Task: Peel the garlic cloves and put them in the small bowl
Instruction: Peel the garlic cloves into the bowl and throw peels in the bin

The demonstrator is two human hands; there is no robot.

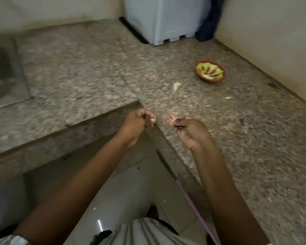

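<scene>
Striped shirt point(145, 232), granite counter point(95, 71), painted bowl point(209, 72)

Both bare forearms stretch forward, hands raised, close together but apart. The left hand point(135, 125) pinches a garlic clove point(153, 120) in curled fingers; the right hand point(190, 130) pinches a garlic piece point(172, 119).

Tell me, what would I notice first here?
At the corner of the speckled counter, the left hand pinches a garlic clove and the right hand pinches a scrap of white skin. Farther right sits a small red-and-green bowl, with a pale garlic piece lying nearby.
</scene>
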